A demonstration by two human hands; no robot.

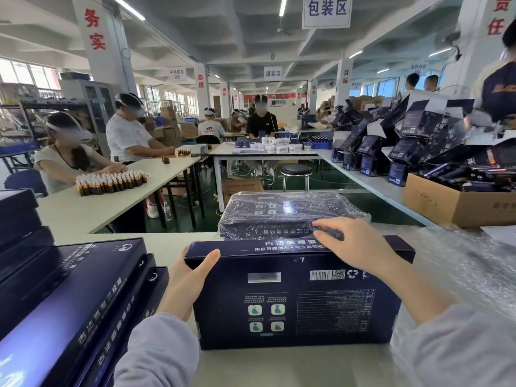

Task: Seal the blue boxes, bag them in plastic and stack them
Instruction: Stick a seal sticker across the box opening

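A dark blue box [296, 303] lies flat on the white table in front of me, its printed back face up and its far flap [279, 247] folded over. My left hand [187, 280] holds the box's left end, thumb on top of the far left corner. My right hand [354, 244] rests on the far flap with fingers spread, fingertips reaching the box behind. That box [282, 216], wrapped in clear plastic, lies just beyond on the table.
Several unbagged blue boxes [75, 297] are stacked at my left. Clear plastic bags [460, 263] lie heaped at my right. A cardboard carton [458, 199] of dark items and many open boxes fill the right table. People sit at tables to the left and far back.
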